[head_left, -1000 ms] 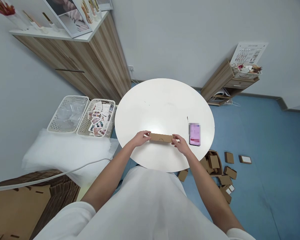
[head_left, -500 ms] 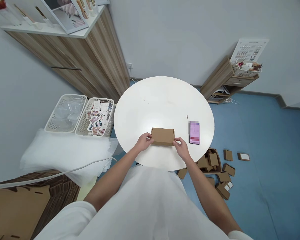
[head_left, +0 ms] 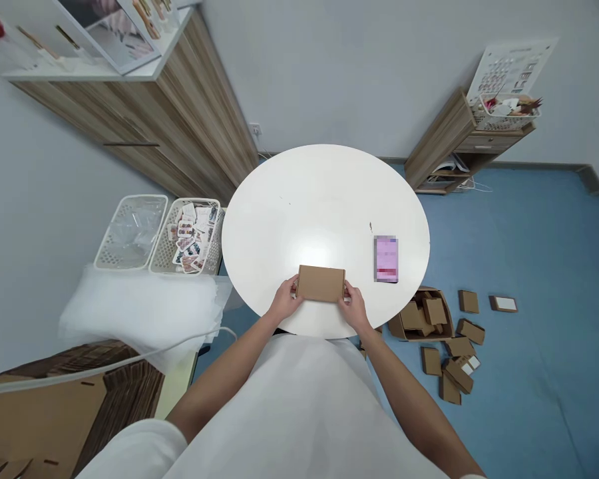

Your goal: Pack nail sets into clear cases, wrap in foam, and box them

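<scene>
A small brown cardboard box [head_left: 321, 283], its lid down, is between my hands near the front edge of the white oval table [head_left: 324, 193]. My left hand [head_left: 285, 299] grips its left end, with the fingers along that side. On the opposite end, my right hand [head_left: 353, 307] holds the box with thumb and fingers. Whether the box rests on the tabletop or is slightly raised, I cannot tell. To the right of it lies a phone [head_left: 386, 259] with a blurred pink screen.
Two white baskets [head_left: 154, 253] stand left of the table, one with printed cards. White foam sheets [head_left: 140, 306] and flat cardboard [head_left: 44, 419] lie nearer me. Right, on the blue floor, a carton [head_left: 448, 326] of small boxes has several loose boxes [head_left: 460, 372] around it.
The box has come closer to me and the table's front edge, both hands moving with it. The camera view has shifted slightly.
</scene>
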Demonstrator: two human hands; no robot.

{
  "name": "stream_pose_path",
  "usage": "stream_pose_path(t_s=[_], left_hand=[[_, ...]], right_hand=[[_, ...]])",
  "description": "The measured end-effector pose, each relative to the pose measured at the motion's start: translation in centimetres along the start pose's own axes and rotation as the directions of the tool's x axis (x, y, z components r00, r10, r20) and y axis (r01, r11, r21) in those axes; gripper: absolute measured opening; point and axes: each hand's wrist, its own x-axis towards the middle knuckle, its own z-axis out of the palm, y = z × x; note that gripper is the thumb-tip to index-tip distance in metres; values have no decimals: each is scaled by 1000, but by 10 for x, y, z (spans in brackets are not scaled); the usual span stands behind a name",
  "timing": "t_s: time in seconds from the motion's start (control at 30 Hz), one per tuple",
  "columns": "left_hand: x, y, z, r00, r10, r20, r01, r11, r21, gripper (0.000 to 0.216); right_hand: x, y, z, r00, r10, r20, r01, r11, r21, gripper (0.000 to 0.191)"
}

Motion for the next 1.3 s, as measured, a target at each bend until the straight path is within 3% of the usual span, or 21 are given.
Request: stream_pose_path(t_s=[0.2,0.37,0.57,0.73,0.93,1.1,1.3], left_hand=[[-13,7,13,994,-105,-11,105,994,-11,64],[-24,6,26,971,-201,-130,200,980,-15,76],[-19,8,16,967,-236,-94,234,972,-29,69],[-7,9,11,982,-187,-29,187,982,7,58],[-1,-2,14,998,-67,21,68,997,-28,54],[-4,-14,15,998,3,64,-1,1000,-28,57],[-20,-16,14,999,2,45,-2,1000,6,61]], right_hand=[[-7,13,-12,996,5,86,-7,1000,18,55],[-15,26,-19,991,63,120,-83,982,171,57],[-11,23,-27,976,151,156,-175,972,158,65],[-2,9,-20,965,243,100,-243,970,-8,65],[-7,3,-2,978,209,-9,-209,974,-83,57],[-31,3,13,967,206,-151,-229,962,-151,51],[-65,6,25,932,250,-262,-290,948,-129,59]])
